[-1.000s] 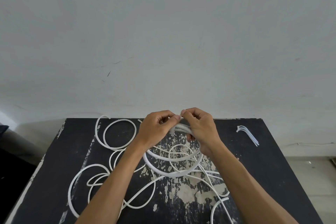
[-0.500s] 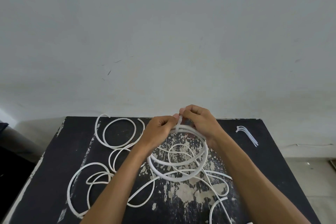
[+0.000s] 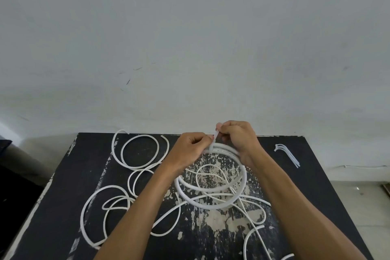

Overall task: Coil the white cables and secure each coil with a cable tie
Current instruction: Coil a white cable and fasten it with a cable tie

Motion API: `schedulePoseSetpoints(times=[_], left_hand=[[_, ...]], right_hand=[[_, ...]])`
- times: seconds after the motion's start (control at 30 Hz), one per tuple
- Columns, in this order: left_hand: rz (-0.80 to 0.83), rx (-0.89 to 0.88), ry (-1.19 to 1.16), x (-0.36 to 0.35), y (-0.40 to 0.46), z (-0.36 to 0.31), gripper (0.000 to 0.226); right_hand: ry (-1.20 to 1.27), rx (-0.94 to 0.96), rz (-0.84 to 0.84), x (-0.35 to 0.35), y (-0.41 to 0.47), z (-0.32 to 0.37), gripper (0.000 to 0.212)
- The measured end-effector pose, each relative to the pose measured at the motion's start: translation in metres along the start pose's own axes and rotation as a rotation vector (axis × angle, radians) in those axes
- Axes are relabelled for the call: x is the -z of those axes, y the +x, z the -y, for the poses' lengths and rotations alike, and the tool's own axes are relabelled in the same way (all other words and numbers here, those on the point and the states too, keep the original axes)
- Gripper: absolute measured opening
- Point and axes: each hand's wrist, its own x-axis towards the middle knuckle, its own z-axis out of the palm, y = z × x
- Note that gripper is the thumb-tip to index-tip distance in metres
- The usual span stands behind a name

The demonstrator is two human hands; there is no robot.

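Note:
A thick white cable coil (image 3: pixel 212 203) lies on the black table (image 3: pixel 88 171), its far arc lifted between my hands. A thin white cable tie (image 3: pixel 213 141) wraps that far arc and stands upward. My left hand (image 3: pixel 191 148) grips the coil and the tie's base beside the wrap. My right hand (image 3: pixel 236 138) pinches the tie's upper end with thumb and fingers, just above the coil. Thinner loose white cables (image 3: pixel 211 175) lie inside and under the coil.
More loose white cable loops spread over the table's left: one ring (image 3: pixel 141 152) at the back, others (image 3: pixel 105 215) near the front. A small bundle of spare cable ties (image 3: pixel 288 154) lies at the back right. A pale wall rises behind the table.
The coil's far arc has come out from under my hands and spread into a round ring. My right hand has drawn the tie's end upward and away from my left hand.

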Motion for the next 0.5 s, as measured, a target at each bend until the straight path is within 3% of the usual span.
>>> schedulePoseSetpoints(times=[0.1, 0.3, 0.5], left_hand=[[0.008, 0.001, 0.026, 0.003, 0.005, -0.003, 0.045], [0.047, 0.013, 0.001, 0.001, 0.001, 0.006, 0.043], [0.076, 0.002, -0.109, -0.012, -0.002, 0.009, 0.025]], right_hand=[[-0.037, 0.023, -0.029, -0.001, 0.004, 0.000, 0.022], [-0.281, -0.009, 0.168, 0.015, 0.006, 0.009, 0.021], [-0.115, -0.036, 0.005, 0.000, 0.005, -0.005, 0.018]])
